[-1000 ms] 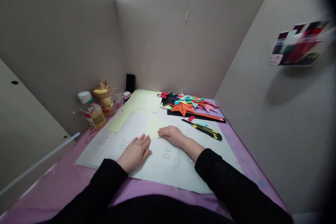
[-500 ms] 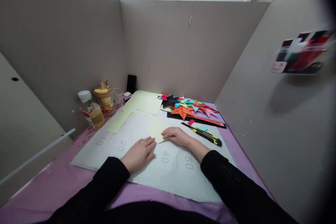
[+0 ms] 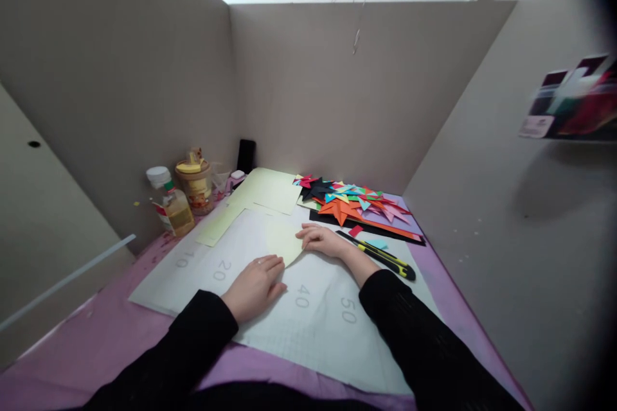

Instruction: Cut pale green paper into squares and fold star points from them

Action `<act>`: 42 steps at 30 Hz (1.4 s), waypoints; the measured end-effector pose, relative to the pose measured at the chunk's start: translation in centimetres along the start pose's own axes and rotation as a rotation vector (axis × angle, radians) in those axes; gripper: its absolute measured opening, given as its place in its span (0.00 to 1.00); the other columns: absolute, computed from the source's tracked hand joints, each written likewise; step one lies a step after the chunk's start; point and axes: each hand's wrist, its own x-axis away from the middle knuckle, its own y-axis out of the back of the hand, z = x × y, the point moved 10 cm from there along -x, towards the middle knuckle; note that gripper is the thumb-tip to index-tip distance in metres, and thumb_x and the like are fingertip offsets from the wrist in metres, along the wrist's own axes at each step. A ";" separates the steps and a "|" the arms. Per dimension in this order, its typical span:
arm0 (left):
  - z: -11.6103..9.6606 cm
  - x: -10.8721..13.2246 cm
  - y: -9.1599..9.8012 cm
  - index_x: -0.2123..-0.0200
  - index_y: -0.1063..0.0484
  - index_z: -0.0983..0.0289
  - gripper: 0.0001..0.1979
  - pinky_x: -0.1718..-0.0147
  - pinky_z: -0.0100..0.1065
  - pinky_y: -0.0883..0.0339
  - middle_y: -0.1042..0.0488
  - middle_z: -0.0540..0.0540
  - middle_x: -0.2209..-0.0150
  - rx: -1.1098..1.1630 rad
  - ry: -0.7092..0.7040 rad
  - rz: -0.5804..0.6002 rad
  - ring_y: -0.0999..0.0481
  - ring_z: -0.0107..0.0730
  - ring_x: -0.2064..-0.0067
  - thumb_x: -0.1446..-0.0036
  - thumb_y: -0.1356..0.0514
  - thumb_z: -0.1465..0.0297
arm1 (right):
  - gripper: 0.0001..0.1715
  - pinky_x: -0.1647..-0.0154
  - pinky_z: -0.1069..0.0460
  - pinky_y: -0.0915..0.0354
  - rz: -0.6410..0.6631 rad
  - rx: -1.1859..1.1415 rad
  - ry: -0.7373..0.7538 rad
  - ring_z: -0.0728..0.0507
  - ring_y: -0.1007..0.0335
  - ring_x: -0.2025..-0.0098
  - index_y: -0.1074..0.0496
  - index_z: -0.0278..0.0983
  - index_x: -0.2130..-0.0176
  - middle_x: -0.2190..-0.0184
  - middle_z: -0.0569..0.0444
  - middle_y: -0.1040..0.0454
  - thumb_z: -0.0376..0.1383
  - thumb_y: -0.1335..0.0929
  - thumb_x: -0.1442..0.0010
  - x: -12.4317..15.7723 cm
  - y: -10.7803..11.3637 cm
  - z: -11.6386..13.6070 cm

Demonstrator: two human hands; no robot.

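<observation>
A pale yellow piece of paper (image 3: 284, 241) lies in front of me on a white sheet printed with numbers (image 3: 308, 334). My left hand (image 3: 258, 286) rests flat, its fingertips on the paper's near edge. At the paper's right edge, the bent fingers of my right hand (image 3: 324, 241) pinch it; the thumb is partly hidden. A black and yellow utility knife (image 3: 380, 255) lies right of my right hand, with small red (image 3: 355, 231) and light blue scraps (image 3: 377, 244) beside it.
Folded paper stars (image 3: 340, 210) in several colours are piled at the back right on coloured sheets. Pale yellow sheets (image 3: 272, 192) lie at the back. On the left stand a bottle of yellowish liquid (image 3: 178, 215), a tub (image 3: 196, 186) and a black phone (image 3: 247, 155). Grey partitions (image 3: 318, 90) enclose the table.
My right hand has shifted slightly up along the paper's right edge, its fingers more bent. My left hand stays about where it was. The view has turned a little left.
</observation>
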 end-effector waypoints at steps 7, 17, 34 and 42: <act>-1.7 -0.1 -0.1 0.52 0.31 0.61 0.16 0.48 0.46 0.40 0.29 0.58 0.50 0.063 -0.073 0.052 0.34 0.42 0.47 0.43 0.45 0.66 | 0.07 0.63 0.53 0.36 -0.081 -0.108 -0.132 0.47 0.31 0.66 0.27 0.35 0.71 0.69 0.53 0.26 0.37 0.32 0.49 0.5 0.9 -1.3; -0.8 -0.5 0.2 0.64 0.24 0.61 0.13 0.53 0.40 0.36 0.25 0.57 0.57 0.105 -0.036 -0.015 0.29 0.37 0.55 0.40 0.49 0.68 | 0.07 0.67 0.56 0.43 -0.073 0.286 -0.207 0.49 0.35 0.70 0.27 0.35 0.74 0.74 0.57 0.27 0.33 0.35 0.51 -2.2 0.5 -0.8; 3.5 -2.8 -1.0 0.78 0.28 0.62 0.16 0.73 0.32 0.45 0.25 0.53 0.69 0.094 0.474 -0.006 0.29 0.33 0.69 0.45 0.46 0.59 | 0.10 0.62 0.51 0.49 -0.128 0.610 -0.209 0.45 0.36 0.63 0.29 0.37 0.73 0.69 0.54 0.25 0.33 0.38 0.45 -2.6 -1.0 0.0; 3.5 -2.9 -1.0 0.78 0.28 0.62 0.13 0.73 0.32 0.45 0.26 0.54 0.70 0.065 0.468 -0.015 0.29 0.34 0.69 0.47 0.45 0.63 | 0.11 0.61 0.51 0.48 -0.128 0.692 -0.223 0.44 0.38 0.60 0.29 0.37 0.71 0.67 0.53 0.27 0.35 0.39 0.43 -2.6 -1.2 0.1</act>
